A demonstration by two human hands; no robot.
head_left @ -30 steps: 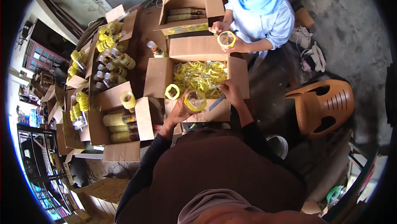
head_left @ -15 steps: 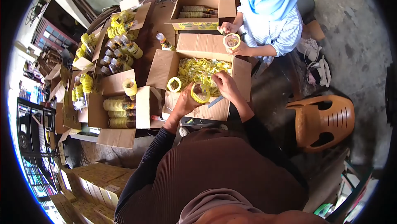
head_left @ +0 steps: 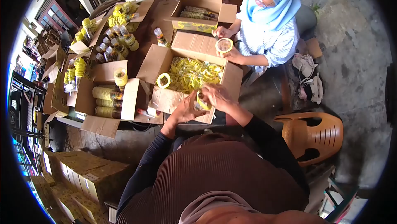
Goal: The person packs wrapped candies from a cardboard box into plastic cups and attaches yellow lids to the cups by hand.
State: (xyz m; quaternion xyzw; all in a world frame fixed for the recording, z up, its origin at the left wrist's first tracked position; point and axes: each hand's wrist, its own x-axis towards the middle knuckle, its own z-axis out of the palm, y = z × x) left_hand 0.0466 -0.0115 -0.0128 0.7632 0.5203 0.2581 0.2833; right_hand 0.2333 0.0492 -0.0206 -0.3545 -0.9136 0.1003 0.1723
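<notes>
One clear cup: yellow-rimmed (head_left: 202, 101), at the near side of the middle carton (head_left: 193, 44), between my hands.
My left hand: grasping that cup from its left side, fingers curled around it (head_left: 186, 108).
My right hand: fingers bent in at the cup's rim from the right (head_left: 218, 96); I cannot tell whether they pinch anything.
Middle carton contents: a loose heap of yellow pieces (head_left: 193, 73).
Carton's left side: a second cup (head_left: 163, 80), also yellow-rimmed, by the flaps.
Left carton: open (head_left: 130, 99), with cup stacks (head_left: 108, 102) lying inside and an upright stack (head_left: 120, 76) at its far side.
Far carton: open (head_left: 192, 25), more stacks (head_left: 199, 13) lying within.
Far right: a person (head_left: 269, 44) grasping a yellow-rimmed cup of their own (head_left: 224, 45).
Near right: an orange-brown chair (head_left: 312, 138) on the floor.
</notes>
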